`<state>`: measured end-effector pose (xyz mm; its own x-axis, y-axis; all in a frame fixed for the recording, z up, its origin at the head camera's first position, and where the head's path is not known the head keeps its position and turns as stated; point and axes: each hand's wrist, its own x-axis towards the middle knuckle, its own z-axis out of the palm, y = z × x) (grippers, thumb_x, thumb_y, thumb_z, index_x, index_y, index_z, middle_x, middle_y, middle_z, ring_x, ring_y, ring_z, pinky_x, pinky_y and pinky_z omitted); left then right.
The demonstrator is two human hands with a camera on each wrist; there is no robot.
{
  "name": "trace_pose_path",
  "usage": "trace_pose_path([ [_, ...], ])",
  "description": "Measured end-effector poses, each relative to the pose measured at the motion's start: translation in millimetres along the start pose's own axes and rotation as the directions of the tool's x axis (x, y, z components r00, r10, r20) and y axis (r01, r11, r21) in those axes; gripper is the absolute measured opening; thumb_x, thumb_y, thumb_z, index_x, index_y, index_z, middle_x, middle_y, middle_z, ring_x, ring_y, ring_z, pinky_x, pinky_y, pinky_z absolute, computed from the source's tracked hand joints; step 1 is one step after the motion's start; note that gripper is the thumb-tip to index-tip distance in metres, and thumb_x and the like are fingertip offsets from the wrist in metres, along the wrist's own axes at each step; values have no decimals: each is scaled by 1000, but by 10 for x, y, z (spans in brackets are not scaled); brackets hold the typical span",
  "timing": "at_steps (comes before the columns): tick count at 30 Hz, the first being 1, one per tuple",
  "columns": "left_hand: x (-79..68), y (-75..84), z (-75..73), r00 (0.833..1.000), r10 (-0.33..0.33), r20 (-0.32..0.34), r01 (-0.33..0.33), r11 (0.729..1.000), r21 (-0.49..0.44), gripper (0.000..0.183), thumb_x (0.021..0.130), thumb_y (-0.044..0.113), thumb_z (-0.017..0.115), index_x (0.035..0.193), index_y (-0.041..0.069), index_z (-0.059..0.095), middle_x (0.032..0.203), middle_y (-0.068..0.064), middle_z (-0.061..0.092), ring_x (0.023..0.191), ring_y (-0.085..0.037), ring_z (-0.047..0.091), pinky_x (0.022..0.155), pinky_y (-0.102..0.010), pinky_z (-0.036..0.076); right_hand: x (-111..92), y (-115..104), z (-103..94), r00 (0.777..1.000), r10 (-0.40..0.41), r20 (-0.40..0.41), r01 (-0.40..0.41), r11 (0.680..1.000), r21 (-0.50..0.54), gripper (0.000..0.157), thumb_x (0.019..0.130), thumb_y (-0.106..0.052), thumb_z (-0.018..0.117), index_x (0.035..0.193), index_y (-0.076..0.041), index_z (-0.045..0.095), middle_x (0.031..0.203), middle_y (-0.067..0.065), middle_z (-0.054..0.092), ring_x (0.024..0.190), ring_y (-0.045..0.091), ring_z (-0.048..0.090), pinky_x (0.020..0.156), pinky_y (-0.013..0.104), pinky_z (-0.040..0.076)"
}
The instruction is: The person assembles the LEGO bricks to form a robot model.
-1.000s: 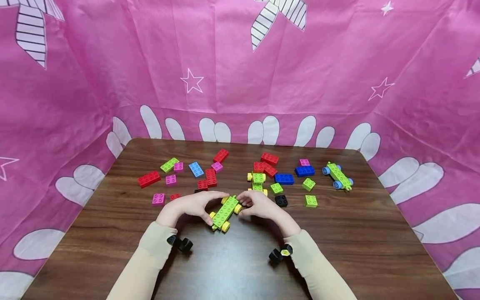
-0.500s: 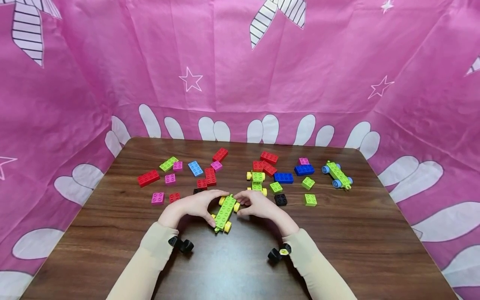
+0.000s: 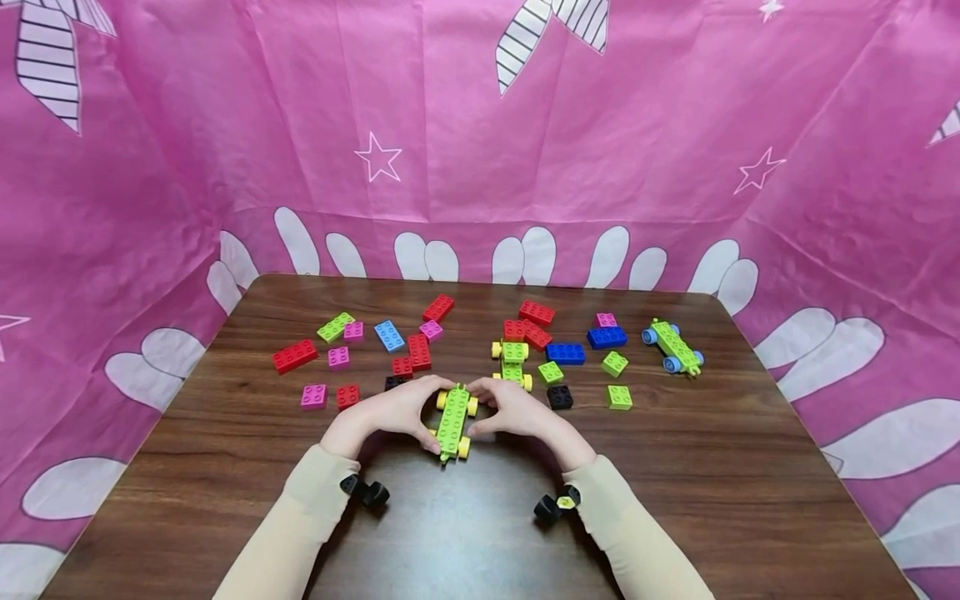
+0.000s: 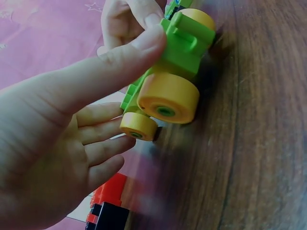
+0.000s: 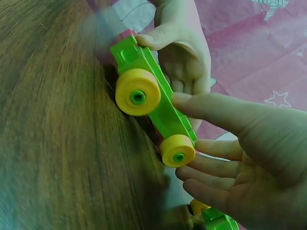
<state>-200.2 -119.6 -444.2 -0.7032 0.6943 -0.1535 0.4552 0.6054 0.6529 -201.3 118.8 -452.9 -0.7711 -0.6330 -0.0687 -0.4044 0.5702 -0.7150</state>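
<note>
A lime green toy car base (image 3: 452, 421) with studs on top and yellow wheels is held between both hands near the middle of the table. My left hand (image 3: 399, 408) has its thumb on the near end and its fingers along the far left side. On the other side, my right hand (image 3: 516, 410) holds the base with its thumb (image 5: 206, 106) on the body and its fingers around the far yellow wheel (image 5: 177, 151). In the left wrist view, the larger near wheel (image 4: 168, 98) shows close above the wood.
Just beyond the hands stands another green car with yellow wheels (image 3: 513, 352). A green car base with blue wheels (image 3: 673, 346) sits at the right. Red bricks (image 3: 296, 356), pink bricks (image 3: 314, 396), blue bricks (image 3: 566, 354) and a black brick (image 3: 559, 397) lie across the table (image 3: 750, 467).
The car base has turned counterclockwise from a slant to nearly straight ahead, and its near end has moved right. Both hands have drawn slightly closer together around it.
</note>
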Motion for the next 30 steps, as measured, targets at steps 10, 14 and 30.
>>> trace_pose_path([
  [10,31,-26,37,999,22,-36,-21,1000,10,93,69,37,87,137,-4,41,135,-17,49,126,-28,47,106,-44,40,15,-47,88,1000,2,10,-1,999,-33,91,70,-30,85,140,5,40,140,19,48,130,31,46,109,46,37],
  [14,44,-37,47,999,25,-38,-25,1000,7,92,69,38,86,137,-4,40,135,-17,48,126,-28,47,106,-44,40,-3,-40,128,1000,-6,-2,6,999,-46,97,67,-31,87,141,7,37,140,21,46,130,32,45,109,47,36],
  [30,81,-24,73,998,16,-58,-13,999,49,93,69,42,86,136,-3,41,133,-15,49,125,-25,49,106,-42,41,-44,20,181,997,-44,-64,40,997,-59,97,64,-31,89,138,7,39,136,21,48,127,31,47,107,47,38],
])
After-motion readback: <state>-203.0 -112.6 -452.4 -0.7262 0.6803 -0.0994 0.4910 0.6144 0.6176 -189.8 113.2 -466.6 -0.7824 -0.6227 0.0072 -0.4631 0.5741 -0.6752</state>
